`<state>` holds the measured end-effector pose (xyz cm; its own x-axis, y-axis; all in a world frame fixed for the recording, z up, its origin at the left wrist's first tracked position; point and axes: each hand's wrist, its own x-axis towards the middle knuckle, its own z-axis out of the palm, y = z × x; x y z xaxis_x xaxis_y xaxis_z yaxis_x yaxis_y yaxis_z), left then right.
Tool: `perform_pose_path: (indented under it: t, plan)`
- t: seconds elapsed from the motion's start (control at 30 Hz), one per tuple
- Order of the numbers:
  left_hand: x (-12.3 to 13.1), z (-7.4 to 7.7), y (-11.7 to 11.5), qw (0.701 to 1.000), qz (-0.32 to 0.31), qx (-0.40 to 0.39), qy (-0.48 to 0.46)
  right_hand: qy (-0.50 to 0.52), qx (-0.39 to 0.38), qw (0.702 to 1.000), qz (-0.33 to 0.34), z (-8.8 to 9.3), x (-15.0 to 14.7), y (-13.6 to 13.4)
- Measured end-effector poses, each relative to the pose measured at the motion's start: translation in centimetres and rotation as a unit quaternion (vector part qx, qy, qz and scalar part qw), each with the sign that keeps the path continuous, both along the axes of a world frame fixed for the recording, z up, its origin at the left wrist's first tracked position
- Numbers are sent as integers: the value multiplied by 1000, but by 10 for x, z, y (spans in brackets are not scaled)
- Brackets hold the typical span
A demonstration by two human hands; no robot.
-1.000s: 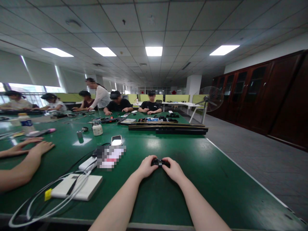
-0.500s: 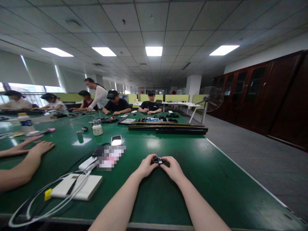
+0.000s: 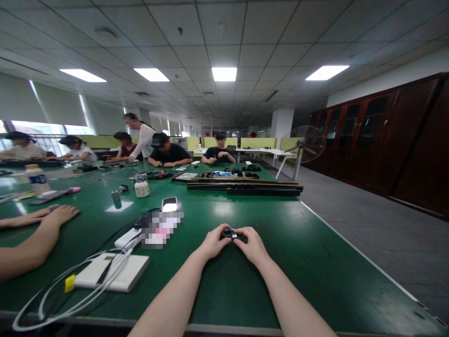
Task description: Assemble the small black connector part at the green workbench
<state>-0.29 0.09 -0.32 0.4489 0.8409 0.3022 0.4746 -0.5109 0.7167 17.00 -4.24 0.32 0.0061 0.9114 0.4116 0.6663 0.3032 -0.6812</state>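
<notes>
Both my hands meet over the green table [image 3: 224, 299], around a small black part with white or silvery patches [image 3: 231, 233]. My left hand [image 3: 214, 241] grips its left side between thumb and fingers. On the right side, my right hand [image 3: 251, 243] pinches it the same way. The part looks like a small electronic piece, but its exact kind is too small to make out. Fingers cover both of its ends.
To the left lie a white box [image 3: 117, 276] with looped white cables, a phone [image 3: 170, 204] and a jar [image 3: 141, 188]. A co-worker's arms [image 3: 35, 238] rest at the far left. Long black bars [image 3: 245, 187] lie across the table ahead.
My hands and the small black part stay almost in place. At the left, the co-worker's farther hand has shifted closer to the nearer one. A person across the table has raised a hand.
</notes>
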Motion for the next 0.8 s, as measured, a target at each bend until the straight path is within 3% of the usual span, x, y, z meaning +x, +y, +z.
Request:
perform_pose_path:
  t: [0.8]
  plan:
    - [1, 1, 0, 1000, -1, 3, 10, -28, 23, 999, -15, -2, -2, -2]
